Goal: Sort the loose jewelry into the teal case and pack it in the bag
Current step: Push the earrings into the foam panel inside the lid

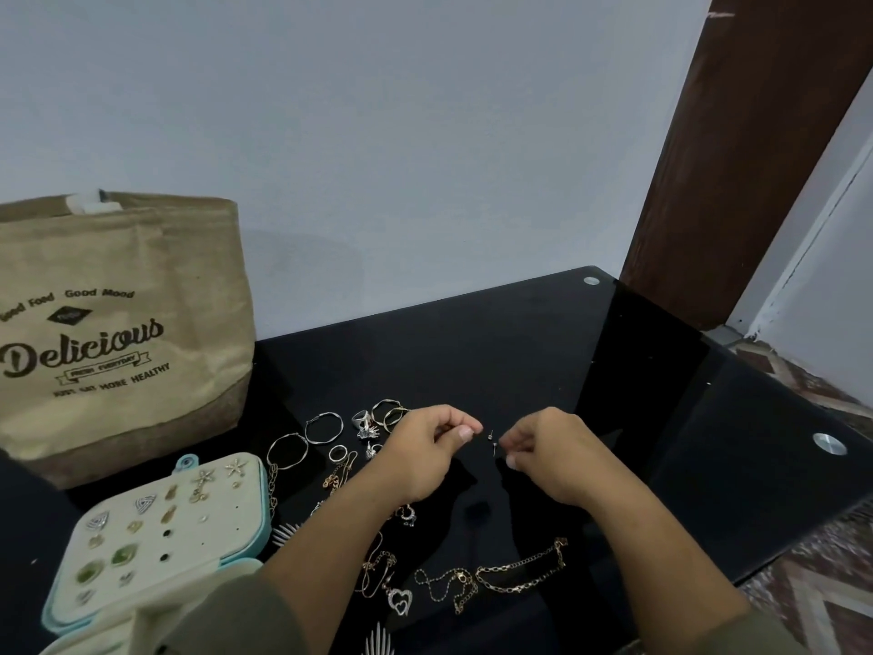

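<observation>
Far left: tan bag (118,323) stands upright at the back of the black glass table (637,371), against the wall, printed "Delicious".

Front left: teal case (222,531) lies open just in front of the bag. Its cream panel carries stud earrings in rows.

Centre left: loose jewelry lies on the glass right of the case. 2 large hoops (323,427), several rings (387,413), a heart pendant (400,601) and gold chains (519,572) near the front edge.

Centre: left hand (420,456) is held above the rings, fingers curled, thumb and forefinger tips pressed together. Whether anything sits between them cannot be told.

Just right of it: 1 stud earring (492,442), outside the case and clear of the glass, pinched by the curled fingertips of the right hand (543,456).

Far right: dark wooden door frame (756,158).
</observation>
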`<state>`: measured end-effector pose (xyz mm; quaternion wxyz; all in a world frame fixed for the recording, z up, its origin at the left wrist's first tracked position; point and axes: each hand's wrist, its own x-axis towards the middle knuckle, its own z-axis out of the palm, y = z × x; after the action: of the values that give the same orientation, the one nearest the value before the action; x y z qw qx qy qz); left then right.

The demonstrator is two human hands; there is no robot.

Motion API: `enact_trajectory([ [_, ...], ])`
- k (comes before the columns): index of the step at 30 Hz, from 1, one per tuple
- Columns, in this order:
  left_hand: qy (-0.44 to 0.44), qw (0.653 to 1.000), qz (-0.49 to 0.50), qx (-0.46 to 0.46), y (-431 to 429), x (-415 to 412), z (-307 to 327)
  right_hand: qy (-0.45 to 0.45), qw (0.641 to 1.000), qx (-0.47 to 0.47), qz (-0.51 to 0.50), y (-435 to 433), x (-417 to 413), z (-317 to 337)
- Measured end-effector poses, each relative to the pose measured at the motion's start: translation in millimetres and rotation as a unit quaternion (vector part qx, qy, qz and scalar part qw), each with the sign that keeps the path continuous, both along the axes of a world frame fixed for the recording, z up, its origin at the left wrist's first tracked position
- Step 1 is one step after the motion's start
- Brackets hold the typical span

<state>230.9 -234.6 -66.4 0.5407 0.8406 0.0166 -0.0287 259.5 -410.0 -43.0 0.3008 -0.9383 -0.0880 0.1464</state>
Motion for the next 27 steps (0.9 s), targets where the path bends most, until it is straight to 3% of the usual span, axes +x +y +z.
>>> enact_trajectory([
  [5,0.001,0.998,-0.016,-0.062,-2,-3,2,-0.041,0.992,0.118,-0.002,8,-9,-5],
  [10,-0.024,0.997,-0.006,-0.068,0,-5,-1,-0.054,0.982,0.182,0.001,10,-13,-8],
  [19,-0.074,0.994,0.023,-0.079,-5,-17,-5,-0.075,0.982,0.159,0.071,9,-13,-18],
  [27,-0.084,0.994,0.074,0.006,-3,-16,-6,-0.088,0.975,0.190,0.067,6,-10,-26],
])
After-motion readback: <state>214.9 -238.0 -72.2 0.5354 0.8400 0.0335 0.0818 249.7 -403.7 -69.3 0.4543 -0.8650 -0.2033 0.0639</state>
